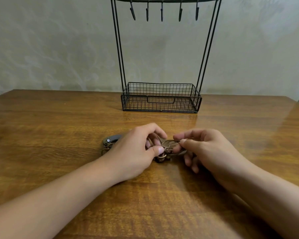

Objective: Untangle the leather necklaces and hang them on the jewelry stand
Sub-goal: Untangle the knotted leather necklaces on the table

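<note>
On a glossy wooden desk (pixel 59 121) against a pale wall (pixel 41 40), the left hand (pixel 136 152) and right hand (pixel 205 149) pinch tangled leather necklaces (pixel 167 145); the wire jewelry stand (pixel 160 97) behind is cut off at top.

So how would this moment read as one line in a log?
stage: untangling | left hand: pinching cords | right hand: pinching cords | stand: hooks bare

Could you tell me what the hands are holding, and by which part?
Both hands, left hand and right hand, pinch the tangled brown leather necklaces by their cords, just above the wooden table.
</note>
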